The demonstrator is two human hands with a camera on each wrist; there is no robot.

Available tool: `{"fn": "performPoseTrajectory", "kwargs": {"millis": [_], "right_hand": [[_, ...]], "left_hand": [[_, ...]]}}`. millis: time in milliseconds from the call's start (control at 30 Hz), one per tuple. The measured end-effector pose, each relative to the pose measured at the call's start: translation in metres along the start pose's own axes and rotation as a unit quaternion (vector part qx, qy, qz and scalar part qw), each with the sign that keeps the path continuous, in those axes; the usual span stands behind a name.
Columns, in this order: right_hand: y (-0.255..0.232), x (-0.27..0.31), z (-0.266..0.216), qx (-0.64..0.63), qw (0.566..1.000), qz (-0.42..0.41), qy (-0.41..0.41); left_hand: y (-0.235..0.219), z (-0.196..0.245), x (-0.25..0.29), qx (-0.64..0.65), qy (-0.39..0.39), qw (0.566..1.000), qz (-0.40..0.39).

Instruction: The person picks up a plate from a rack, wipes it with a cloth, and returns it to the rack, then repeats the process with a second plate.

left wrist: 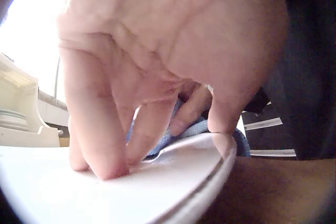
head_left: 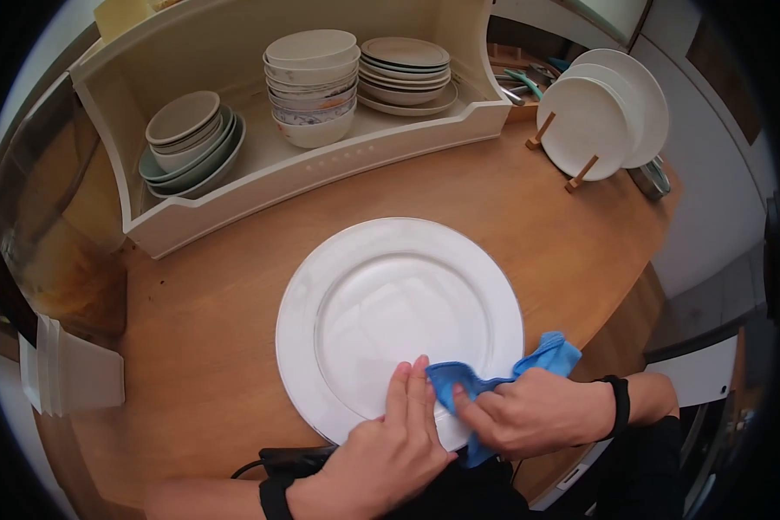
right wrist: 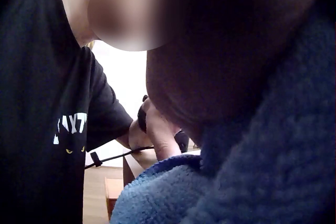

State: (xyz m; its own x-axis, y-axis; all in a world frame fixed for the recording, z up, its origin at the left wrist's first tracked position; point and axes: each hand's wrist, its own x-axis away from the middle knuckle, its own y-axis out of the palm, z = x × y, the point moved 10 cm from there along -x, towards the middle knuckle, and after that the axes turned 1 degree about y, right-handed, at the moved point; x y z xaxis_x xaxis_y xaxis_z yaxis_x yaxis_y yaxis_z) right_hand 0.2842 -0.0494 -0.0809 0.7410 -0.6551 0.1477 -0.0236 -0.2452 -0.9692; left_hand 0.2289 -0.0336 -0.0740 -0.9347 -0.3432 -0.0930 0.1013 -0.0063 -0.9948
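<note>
A large white plate (head_left: 390, 303) with a wide rim lies face up on the wooden table. The left hand (head_left: 394, 459) presses straight fingertips on its near part, and in the left wrist view the thumb of that hand (left wrist: 173, 40) touches the rim of the plate (left wrist: 79, 192). Just to the right, the right hand (head_left: 533, 413) grips a blue cloth (head_left: 553, 354) over the plate's near right rim. Part of the cloth hangs below the rim. Blue cloth (right wrist: 163, 192) fills much of the right wrist view; the right hand's fingertips are partly hidden in it.
A cream rack (head_left: 321, 173) with stacked bowls (head_left: 312, 91) and plates (head_left: 405, 52) stands behind. White plates (head_left: 585, 126) stand upright in a wooden holder at back right. Translucent containers (head_left: 78, 373) are at the left edge, and a black object (head_left: 295, 461) lies by the left wrist.
</note>
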Motion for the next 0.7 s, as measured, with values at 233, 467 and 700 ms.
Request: {"fn": "performPoseTrajectory", "kwargs": {"millis": [233, 467, 700], "right_hand": [[-0.004, 0.007, 0.022, -0.078, 0.995, 0.057, 0.015], [-0.007, 0.017, 0.032, -0.073, 0.994, 0.070, 0.042], [-0.022, 0.038, 0.075, -0.064, 0.984, 0.115, 0.116]], "left_hand": [[0.003, -0.006, 0.015, 0.057, -0.030, 0.998, -0.012], [-0.007, 0.000, 0.038, -0.055, -0.043, 0.997, 0.012], [-0.011, 0.016, 0.038, -0.151, -0.028, 0.988, 0.027]]}}
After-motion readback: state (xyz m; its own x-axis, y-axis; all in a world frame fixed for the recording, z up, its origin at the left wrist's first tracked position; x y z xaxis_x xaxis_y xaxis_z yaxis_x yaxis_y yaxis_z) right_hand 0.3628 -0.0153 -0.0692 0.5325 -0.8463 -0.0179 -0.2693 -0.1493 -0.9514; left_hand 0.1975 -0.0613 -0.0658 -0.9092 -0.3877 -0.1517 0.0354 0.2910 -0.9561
